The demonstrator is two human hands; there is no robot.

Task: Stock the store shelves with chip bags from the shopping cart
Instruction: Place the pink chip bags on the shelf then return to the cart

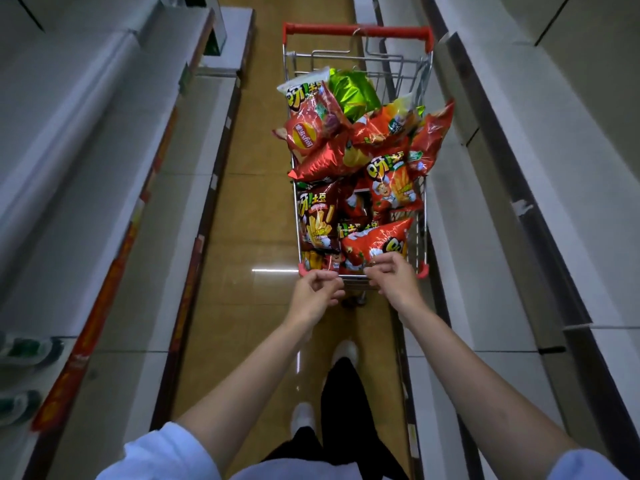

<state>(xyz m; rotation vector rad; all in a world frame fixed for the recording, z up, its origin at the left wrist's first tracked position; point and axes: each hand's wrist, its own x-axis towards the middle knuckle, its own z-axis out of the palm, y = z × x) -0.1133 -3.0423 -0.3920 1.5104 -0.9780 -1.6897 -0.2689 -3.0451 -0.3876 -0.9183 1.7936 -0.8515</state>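
Two hands at the shopping cart (pixel 358 277) near rim — left hand (pixel 317 292) and right hand (pixel 394 277) curl on it, steering heaped chip bags (pixel 360 161) between shelves (pixel 502 188).

A single wide-angle camera worn on the person's head looks forward and steeply down along a narrow store aisle. Both bare forearms reach away from the lens at the bottom of the frame, the left hand (pixel 317 292) and right hand (pixel 393 277) close below it at the near end of the shopping cart (pixel 358 31), whose red handle lies at the far end, toward the top. The tiled floor (pixel 242 209) runs up the centre. Shelves on the left (pixel 114 188) and right (pixel 519 174) bend outward at the edges under lens distortion. No second view exists.
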